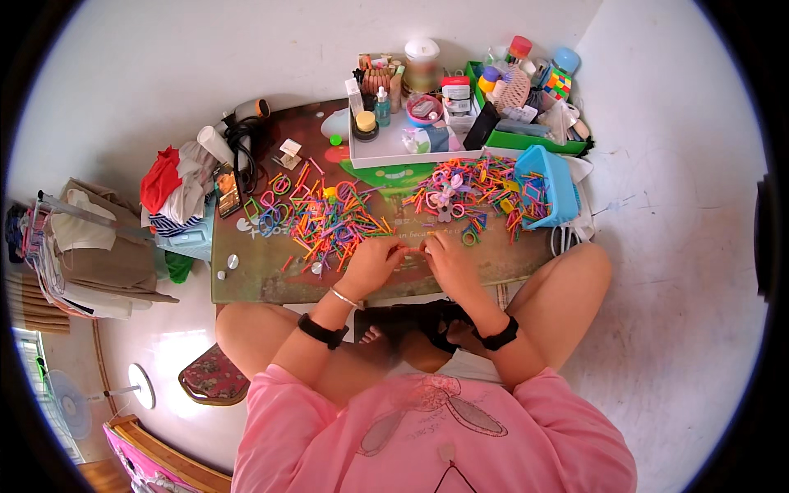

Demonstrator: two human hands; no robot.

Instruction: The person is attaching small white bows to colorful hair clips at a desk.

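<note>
Over the near part of the table, my left hand [375, 263] and my right hand [448, 263] are close together with their fingertips pinched. Between them runs a short, thin orange-red plastic stick [410, 250], one end at each hand; its ends are covered by my fingers. Beyond my left hand spreads a pile of colourful plastic sticks [329, 222], with rings among them. A second pile of sticks [489, 191] lies past my right hand, with a purple-and-pink flower-shaped piece [445, 195] on it. A light blue basket [560, 185] is tipped on its side there, sticks at its mouth.
A white tray [382, 158] of bottles and small boxes stands at the back, beside a green box [542, 145] of odds and ends. Clothes [177, 185] are heaped at the table's left end, near a phone [227, 191] and black cable [244, 135]. A wall borders the right.
</note>
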